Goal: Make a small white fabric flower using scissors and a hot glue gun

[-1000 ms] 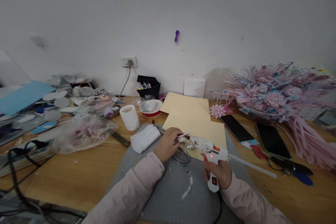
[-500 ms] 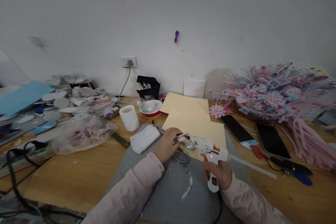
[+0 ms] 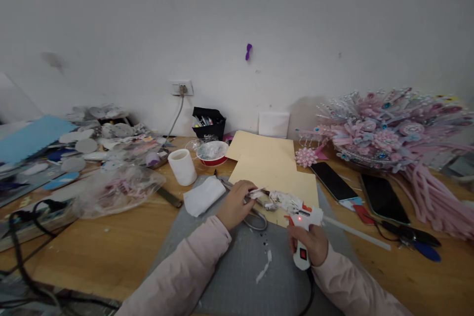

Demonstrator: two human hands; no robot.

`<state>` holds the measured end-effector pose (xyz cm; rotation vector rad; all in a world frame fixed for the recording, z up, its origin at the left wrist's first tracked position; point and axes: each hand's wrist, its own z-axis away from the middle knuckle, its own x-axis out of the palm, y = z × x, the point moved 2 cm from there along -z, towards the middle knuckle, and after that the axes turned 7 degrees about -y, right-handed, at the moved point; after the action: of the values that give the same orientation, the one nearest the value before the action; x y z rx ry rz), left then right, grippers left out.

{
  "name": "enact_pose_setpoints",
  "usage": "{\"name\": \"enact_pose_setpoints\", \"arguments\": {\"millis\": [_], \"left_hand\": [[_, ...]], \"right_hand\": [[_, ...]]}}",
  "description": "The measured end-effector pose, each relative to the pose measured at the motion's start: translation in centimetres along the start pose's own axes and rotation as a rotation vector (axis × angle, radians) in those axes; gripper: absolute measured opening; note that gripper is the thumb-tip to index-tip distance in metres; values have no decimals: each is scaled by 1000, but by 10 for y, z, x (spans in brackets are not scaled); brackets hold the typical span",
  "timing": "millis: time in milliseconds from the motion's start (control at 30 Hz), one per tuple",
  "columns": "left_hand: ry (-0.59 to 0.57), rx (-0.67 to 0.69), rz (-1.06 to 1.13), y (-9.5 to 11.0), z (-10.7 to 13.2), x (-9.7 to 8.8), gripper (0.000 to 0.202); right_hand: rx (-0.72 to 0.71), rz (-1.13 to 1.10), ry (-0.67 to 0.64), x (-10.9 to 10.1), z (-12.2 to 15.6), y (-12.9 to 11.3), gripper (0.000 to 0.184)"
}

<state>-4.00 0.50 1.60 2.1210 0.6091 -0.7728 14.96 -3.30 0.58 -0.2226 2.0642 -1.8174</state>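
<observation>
My right hand (image 3: 313,244) is wrapped round the handle of a white and orange hot glue gun (image 3: 302,234), whose red light is lit. The front of the gun is wrapped in ragged whitish material, and its nozzle points left. My left hand (image 3: 237,202) is closed in a pinch on a small pale strip (image 3: 256,192) by the nozzle tip; what it is made of is too small to tell. Below the left fingers lie grey-handled scissors (image 3: 257,221), partly hidden. Beside that hand rests a folded white tissue (image 3: 204,196).
Cream sheets (image 3: 266,165) lie on the grey cutting mat (image 3: 237,266). A white paper roll (image 3: 182,167) and a red-rimmed bowl (image 3: 213,153) stand behind. On the right are two phones (image 3: 384,199) and a pink beaded headdress (image 3: 388,133). Plastic-bagged pieces (image 3: 122,187) and a power strip (image 3: 35,224) lie left.
The glue gun in my right hand has shifted very slightly to the right, its nozzle a touch farther from my left fingers. My left hand stays in place with the pale strip.
</observation>
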Motion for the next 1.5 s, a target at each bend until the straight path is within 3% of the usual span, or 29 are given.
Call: {"name": "enact_pose_setpoints", "arguments": {"millis": [233, 433, 767, 967, 1267, 1400, 1500], "left_hand": [[8, 10, 2, 0, 0, -1, 18], [33, -22, 41, 2, 0, -2, 13], [109, -230, 192, -1, 0, -1, 13], [124, -318, 522, -8, 0, 6, 17], [157, -495, 967, -1, -2, 8, 23], [193, -538, 1105, 3, -1, 9, 23], [237, -577, 1214, 7, -2, 8, 22]], "right_hand": [[162, -302, 60, 2, -2, 11, 26], [191, -439, 74, 2, -5, 11, 21], [200, -579, 109, -1, -15, 12, 21], [219, -707, 114, -4, -23, 21, 23], [327, -815, 106, -5, -31, 30, 22], [487, -767, 142, -3, -30, 26, 21], [625, -648, 73, -4, -30, 32, 21]]}}
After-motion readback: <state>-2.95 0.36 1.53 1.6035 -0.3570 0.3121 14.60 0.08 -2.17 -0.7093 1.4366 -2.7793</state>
